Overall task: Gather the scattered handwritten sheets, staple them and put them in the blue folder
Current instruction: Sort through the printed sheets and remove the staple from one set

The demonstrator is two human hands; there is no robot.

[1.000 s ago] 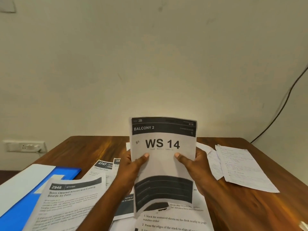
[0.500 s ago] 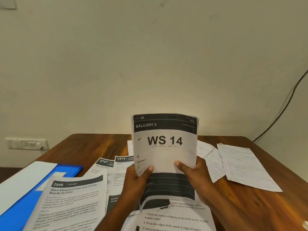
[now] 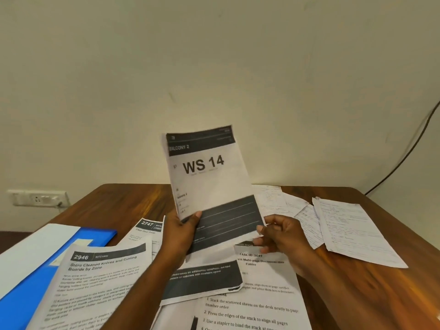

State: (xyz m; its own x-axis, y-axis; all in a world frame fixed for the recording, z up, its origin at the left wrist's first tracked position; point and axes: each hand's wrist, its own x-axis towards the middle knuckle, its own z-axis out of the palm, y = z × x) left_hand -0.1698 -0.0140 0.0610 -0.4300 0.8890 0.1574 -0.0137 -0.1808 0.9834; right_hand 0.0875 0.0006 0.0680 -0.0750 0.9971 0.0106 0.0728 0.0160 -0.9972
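Observation:
My left hand [image 3: 181,234] grips the lower left edge of a printed sheet marked "WS 14" [image 3: 209,182] and holds it upright above the table, tilted to the left. My right hand [image 3: 281,236] hovers at the sheet's lower right corner with loosely curled fingers, its fingertips at the paper's edge. Three handwritten sheets lie at the far right of the wooden table [image 3: 357,296]: a large one [image 3: 354,232], a smaller one [image 3: 308,225] and one [image 3: 269,198] partly behind the held sheet. The blue folder [image 3: 21,294] lies at the left. No stapler shows.
Printed sheets cover the near middle: one numbered 2946 [image 3: 95,282] overlapping the folder, one numbered 2747 [image 3: 145,228], a dark-banded one [image 3: 202,282] and an instruction page [image 3: 252,308]. A white sheet [image 3: 31,246] lies on the folder. A wall socket [image 3: 38,198] and a black cable [image 3: 404,158] are behind.
The WS 14 sheet has tilted to the left and risen. My right hand has come off its face and now sits at the lower right corner; my left hand still grips it.

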